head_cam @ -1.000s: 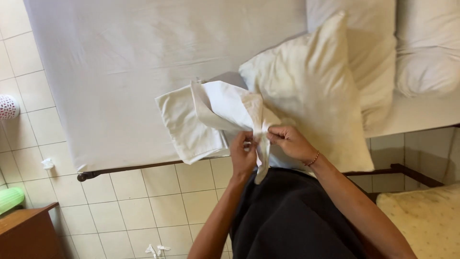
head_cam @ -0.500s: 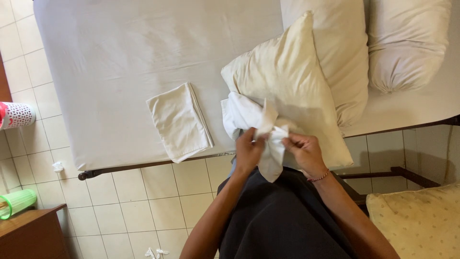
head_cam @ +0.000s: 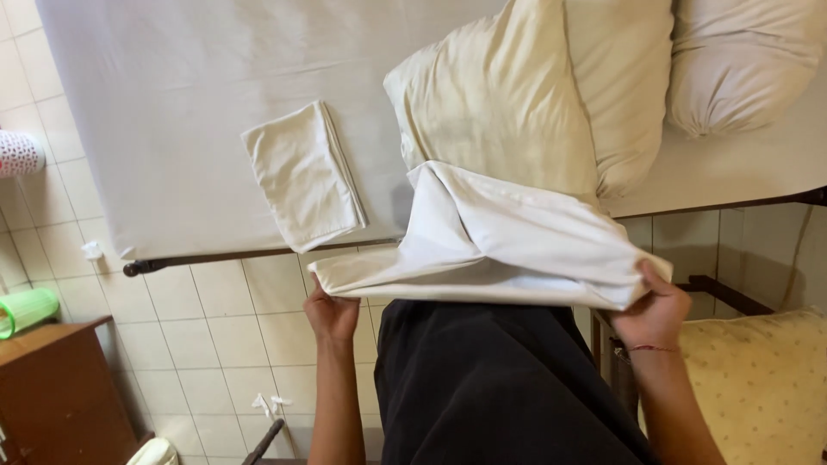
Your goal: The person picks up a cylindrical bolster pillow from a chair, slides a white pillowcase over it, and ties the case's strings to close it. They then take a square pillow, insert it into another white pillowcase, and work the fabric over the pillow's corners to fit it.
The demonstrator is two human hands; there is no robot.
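The bed (head_cam: 198,103) fills most of the view, its sheet pulled smooth; a yellowish pillow (head_cam: 504,103) lies across it, a folded cloth (head_cam: 301,176) just beside; the white pillowcase (head_cam: 491,245) hangs stretched over the bed's near edge (partly resting on the pillow); the left hand (head_cam: 332,314) pinches one corner shut, the right hand (head_cam: 655,310) grips the other. Doing this well seems to call for even tension and level corners.
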